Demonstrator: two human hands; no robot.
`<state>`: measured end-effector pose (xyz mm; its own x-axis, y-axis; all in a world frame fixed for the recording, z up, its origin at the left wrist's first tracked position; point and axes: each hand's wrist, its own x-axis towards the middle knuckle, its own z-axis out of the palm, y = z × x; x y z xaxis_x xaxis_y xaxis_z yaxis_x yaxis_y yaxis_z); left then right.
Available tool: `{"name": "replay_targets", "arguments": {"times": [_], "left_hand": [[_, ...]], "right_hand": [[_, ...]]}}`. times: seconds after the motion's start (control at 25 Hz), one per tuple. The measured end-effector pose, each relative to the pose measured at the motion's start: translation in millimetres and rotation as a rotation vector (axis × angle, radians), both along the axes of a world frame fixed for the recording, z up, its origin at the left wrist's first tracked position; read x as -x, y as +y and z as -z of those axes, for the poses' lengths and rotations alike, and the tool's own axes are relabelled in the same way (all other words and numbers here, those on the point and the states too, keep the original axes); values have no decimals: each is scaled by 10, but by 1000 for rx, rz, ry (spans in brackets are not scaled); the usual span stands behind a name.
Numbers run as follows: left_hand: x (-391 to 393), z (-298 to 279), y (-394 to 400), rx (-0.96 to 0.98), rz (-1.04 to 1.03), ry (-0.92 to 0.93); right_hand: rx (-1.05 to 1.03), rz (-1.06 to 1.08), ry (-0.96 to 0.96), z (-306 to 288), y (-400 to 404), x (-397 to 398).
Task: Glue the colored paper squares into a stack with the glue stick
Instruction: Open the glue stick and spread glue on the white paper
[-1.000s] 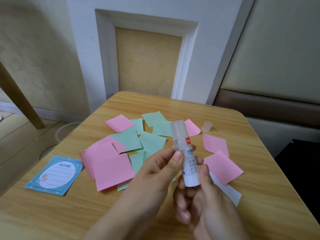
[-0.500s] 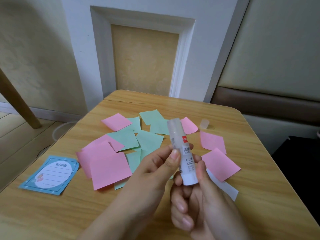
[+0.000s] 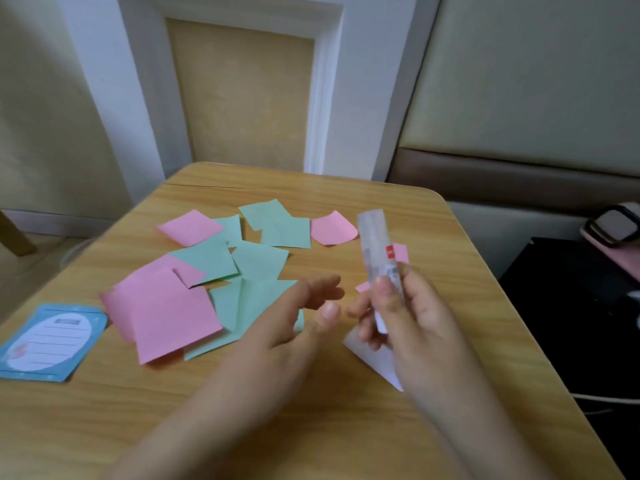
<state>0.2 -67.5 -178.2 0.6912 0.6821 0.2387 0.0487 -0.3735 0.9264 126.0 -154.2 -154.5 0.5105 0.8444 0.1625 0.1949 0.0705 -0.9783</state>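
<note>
My right hand [image 3: 398, 317] gripped the glue stick [image 3: 377, 258] around its lower half, holding it nearly upright above the right side of the wooden table [image 3: 346, 410], its top leaning slightly away from me. My left hand [image 3: 298, 323] hovered just beside it, fingers loose and holding nothing. Pink paper squares [image 3: 166, 313] and green paper squares [image 3: 259, 261] lay scattered and overlapping across the tabletop, with a blue notepad [image 3: 52, 341] at the left edge.
</note>
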Motion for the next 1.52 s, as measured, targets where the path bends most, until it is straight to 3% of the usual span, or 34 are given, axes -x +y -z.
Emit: {"name": "replay_targets", "arguments": {"times": [0.12,0.28,0.44,0.56,0.8,0.88,0.96,1.12,1.2,1.28,1.44,1.52], "left_hand": [[-34,89,-8,-422,2,208],[-211,166,-4,-924,40,370],[-385,160,153,-1215,122,381],[-430,227,214,-1312,214,445],[-286,142,75,-1244,170,412],[-122,109,-15,-1089,133,413],[33,36,-158,-713,4,396],[139,-49,-414,493,-157,46],[123,-57,-480,728,-247,-62],[129,-76,-519,766,-275,-44],[159,-96,-464,278,-209,381],[170,-117,-410,148,-182,472]], "right_hand": [[138,64,-161,5,-151,-418],[308,132,-176,121,-288,-723],[266,212,-145,120,-334,-803],[264,202,-111,130,-340,-808],[239,153,-135,142,-360,-751],[225,135,-146,147,-356,-733],[203,116,-131,141,-339,-694],[171,78,27,91,-311,-549],[190,23,41,60,-320,-448],[220,-40,30,66,-311,-345],[299,-41,24,114,-282,-285],[330,2,1,117,-279,-326]]}}
